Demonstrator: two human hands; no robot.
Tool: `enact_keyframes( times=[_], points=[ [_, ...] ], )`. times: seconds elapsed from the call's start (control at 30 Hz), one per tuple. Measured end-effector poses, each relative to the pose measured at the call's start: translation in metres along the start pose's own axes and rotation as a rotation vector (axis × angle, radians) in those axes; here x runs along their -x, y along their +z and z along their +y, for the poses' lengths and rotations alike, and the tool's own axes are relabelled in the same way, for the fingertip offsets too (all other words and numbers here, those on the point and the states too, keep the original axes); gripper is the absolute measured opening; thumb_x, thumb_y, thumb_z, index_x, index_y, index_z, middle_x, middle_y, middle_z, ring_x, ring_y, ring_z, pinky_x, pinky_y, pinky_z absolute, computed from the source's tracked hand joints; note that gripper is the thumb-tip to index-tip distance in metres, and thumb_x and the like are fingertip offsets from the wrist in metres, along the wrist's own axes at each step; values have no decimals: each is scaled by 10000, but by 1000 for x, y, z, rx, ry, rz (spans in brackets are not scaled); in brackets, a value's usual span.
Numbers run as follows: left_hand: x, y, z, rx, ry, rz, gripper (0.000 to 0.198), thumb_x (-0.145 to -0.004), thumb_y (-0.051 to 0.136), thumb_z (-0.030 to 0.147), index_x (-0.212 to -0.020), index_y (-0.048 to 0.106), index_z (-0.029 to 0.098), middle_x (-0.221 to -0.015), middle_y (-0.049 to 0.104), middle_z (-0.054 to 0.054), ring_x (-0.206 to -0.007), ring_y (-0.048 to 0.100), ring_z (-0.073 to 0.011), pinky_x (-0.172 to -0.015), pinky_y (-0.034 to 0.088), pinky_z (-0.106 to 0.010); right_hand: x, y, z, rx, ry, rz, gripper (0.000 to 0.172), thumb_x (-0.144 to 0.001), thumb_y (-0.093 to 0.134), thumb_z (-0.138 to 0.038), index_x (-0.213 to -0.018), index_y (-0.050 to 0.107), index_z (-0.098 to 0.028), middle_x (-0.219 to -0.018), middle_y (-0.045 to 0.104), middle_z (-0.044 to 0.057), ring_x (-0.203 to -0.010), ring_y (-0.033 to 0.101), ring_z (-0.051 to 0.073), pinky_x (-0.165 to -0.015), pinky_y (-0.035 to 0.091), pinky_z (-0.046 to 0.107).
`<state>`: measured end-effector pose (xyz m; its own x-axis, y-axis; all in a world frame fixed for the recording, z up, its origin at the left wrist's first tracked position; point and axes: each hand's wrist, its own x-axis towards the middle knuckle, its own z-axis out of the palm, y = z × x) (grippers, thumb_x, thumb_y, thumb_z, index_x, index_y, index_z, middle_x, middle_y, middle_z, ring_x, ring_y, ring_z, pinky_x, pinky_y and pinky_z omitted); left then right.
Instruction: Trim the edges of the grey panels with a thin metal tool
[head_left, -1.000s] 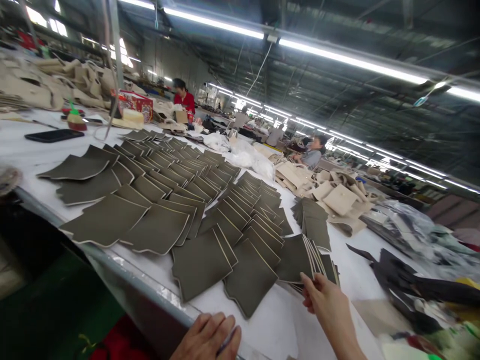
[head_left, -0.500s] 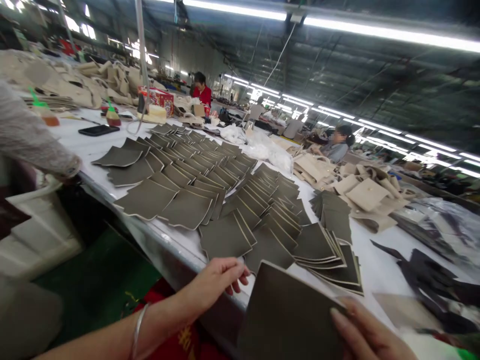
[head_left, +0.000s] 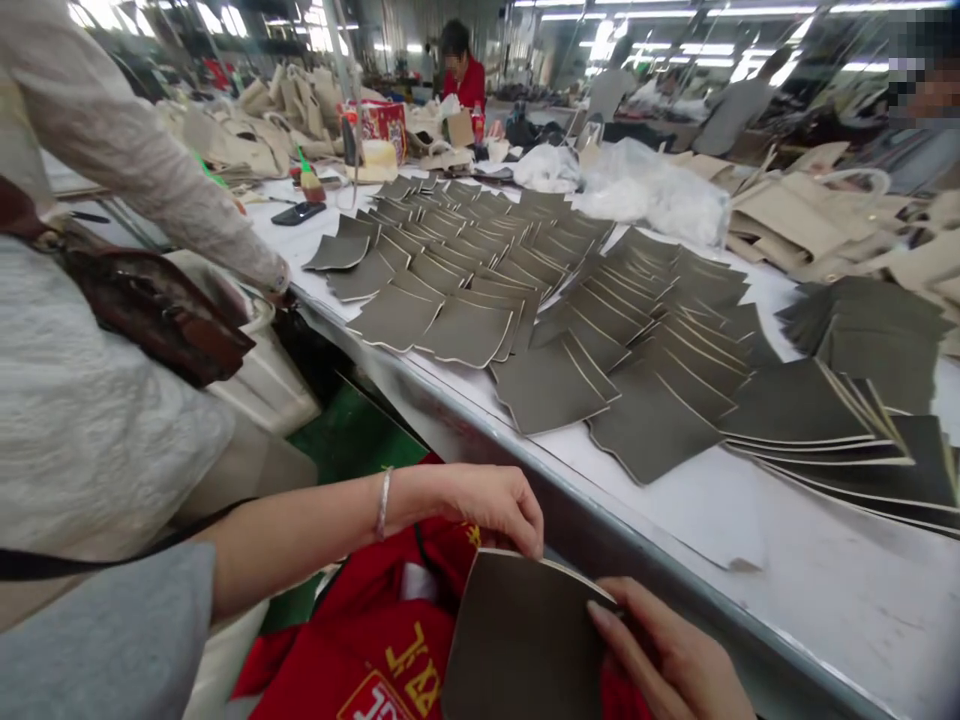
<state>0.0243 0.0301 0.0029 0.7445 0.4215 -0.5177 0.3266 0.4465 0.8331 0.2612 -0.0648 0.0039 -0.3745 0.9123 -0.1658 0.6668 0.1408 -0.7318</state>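
Note:
A dark olive-grey leather-like panel (head_left: 529, 640) with a pale edge is tilted over my lap, below the table's edge. My right hand (head_left: 667, 650) grips its right side, thumb on the face and fingers behind. At the panel's upper edge is my left hand (head_left: 491, 505), its fingers curled and pointing down. Whether those fingers pinch anything is hidden from view. Many similar panels (head_left: 555, 380) lie overlapping in rows on the white-topped table (head_left: 705, 520) beyond my hands.
At left stands a person in a pale lace top (head_left: 97, 350), one arm along the table. A phone (head_left: 298, 213) and a glue bottle (head_left: 309, 180) lie farther back. Plastic bags (head_left: 652, 195) and beige bag pieces (head_left: 795, 220) are behind the panels. Red cloth (head_left: 360, 650) covers my lap.
The view has turned left and down. My right hand has brought the panel back from the table's edge over my lap, and my left hand has curled beside its upper edge.

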Motion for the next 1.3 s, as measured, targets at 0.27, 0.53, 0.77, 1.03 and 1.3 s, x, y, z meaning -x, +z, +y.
enact_keyframes(
  times=[0.27,0.53,0.77,1.03,1.3],
  points=[
    [-2,2,5,39,-49,-54,111,-566,668,214,-647,643,141,-538,597,28,-485,545,-95,-473,473,-180,-19,14,-22,427,-468,357,160,-878,585,-346,-1014,590,-263,-931,605,48,-814,615,202,-636,509,314],
    [-1,5,1,27,-44,-19,87,-580,647,194,-638,621,134,-512,581,19,-480,532,-108,-492,469,-205,-22,26,-19,548,-537,395,138,-879,595,-283,-994,575,-209,-880,598,38,-801,555,201,-703,339,341],
    [11,19,-6,-198,59,112,57,-634,592,190,-612,593,137,-485,472,58,-470,419,-71,-447,319,-177,-16,38,-20,522,-554,417,68,-880,601,-212,-946,583,-211,-823,602,25,-763,530,189,-723,302,346],
    [9,19,-17,-405,82,60,107,-683,621,201,-604,575,145,-519,466,66,-535,437,-81,-486,323,-185,-15,45,-14,441,-539,286,51,-880,607,-198,-850,567,-210,-792,572,7,-735,498,172,-722,294,334],
    [13,23,-6,-565,82,79,106,-714,623,137,-620,574,146,-510,455,74,-529,430,-76,-489,295,-183,-20,47,-13,400,-516,208,80,-897,584,-204,-832,539,-211,-819,569,11,-757,507,175,-713,320,337]
  ],
)
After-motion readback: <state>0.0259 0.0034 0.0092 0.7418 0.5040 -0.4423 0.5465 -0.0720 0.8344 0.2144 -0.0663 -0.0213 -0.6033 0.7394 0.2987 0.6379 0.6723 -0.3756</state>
